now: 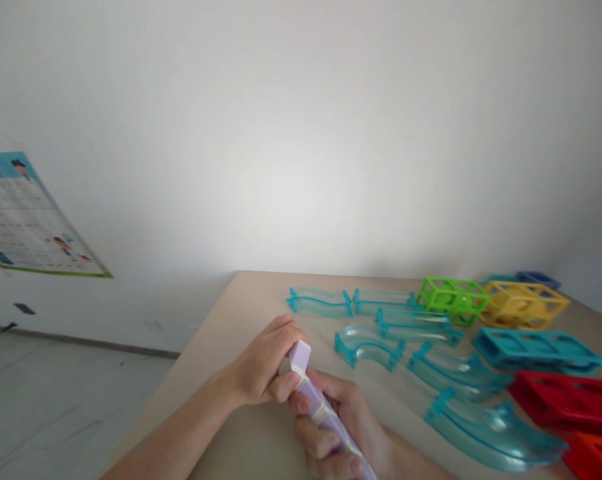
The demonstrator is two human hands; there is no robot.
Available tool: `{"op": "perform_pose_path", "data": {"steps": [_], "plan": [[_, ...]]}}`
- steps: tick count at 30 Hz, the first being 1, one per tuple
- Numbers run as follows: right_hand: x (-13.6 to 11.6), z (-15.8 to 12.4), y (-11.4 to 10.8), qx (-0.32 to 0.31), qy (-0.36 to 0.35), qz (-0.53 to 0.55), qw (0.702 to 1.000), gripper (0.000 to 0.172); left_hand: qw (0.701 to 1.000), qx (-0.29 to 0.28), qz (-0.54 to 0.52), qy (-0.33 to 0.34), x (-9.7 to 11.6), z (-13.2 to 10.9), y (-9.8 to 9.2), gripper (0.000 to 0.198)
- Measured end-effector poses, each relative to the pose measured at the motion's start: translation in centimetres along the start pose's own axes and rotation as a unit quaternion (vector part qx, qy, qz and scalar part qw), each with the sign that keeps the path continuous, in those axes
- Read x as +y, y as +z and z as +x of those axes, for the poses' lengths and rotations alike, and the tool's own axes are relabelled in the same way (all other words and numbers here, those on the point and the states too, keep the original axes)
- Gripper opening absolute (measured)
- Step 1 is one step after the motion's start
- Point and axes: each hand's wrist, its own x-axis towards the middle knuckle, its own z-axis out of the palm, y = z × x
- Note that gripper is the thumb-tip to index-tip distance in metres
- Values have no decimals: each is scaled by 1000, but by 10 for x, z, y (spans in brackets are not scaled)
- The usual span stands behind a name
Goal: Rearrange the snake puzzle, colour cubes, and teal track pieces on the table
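A long purple-and-white snake puzzle (313, 398), made of jointed segments, slants from the bottom edge up to the left. My left hand (271, 360) pinches its upper end, where the last segment is angled away from the straight part. Lower down, my right hand (343, 420) is closed around the straight length, fingers wrapped over its side. Its lowest portion runs out of view. Both hands are just above the near part of the table (253, 440).
Clear blue track pieces (371, 343), straight and curved, lie to the right of my hands. Beyond them are hollow frame blocks: green (453, 298), yellow (523, 303), teal (538, 350) and red (571, 403). A white wall (301, 147) backs the table; a poster (35, 213) hangs left.
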Motion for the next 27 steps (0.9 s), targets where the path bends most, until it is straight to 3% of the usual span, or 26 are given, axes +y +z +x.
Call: {"op": "perform_pose_path", "data": {"steps": [5,8,10,12,13,14,17,18,20,22,23,25,27], "plan": [[3,-1,4,105,-82,-75,988,42,999,-7,-10,-46,0,-2,-8,19],[0,-5,8,119,-93,-79,985,36,998,4,14,-58,0,-3,-11,29],[-3,-8,10,99,-116,-70,986,33,994,88,40,-51,0,-3,-10,36],[-6,-9,13,77,-169,-69,980,32,975,206,59,-61,2,-3,-5,22],[-7,-10,14,71,-200,-74,974,33,965,246,57,-76,3,-3,-2,8],[-8,-10,15,71,-227,-83,968,34,961,256,41,-97,5,-3,3,11],[-6,-8,20,108,-271,-114,950,41,962,170,-111,-181,9,0,20,39],[-5,-6,21,129,-272,-126,945,45,946,146,-192,-215,10,1,26,44],[-3,-2,23,179,-268,-156,934,53,878,140,-360,-283,11,2,37,46],[0,2,24,231,-267,-199,914,60,807,158,-467,-325,10,3,43,49],[1,4,23,258,-273,-228,898,61,787,167,-491,-335,8,3,45,49],[3,7,21,325,-297,-293,849,56,781,184,-491,-339,4,3,46,46],[3,8,20,379,-312,-340,802,49,802,191,-459,-331,-1,2,44,46]]}}
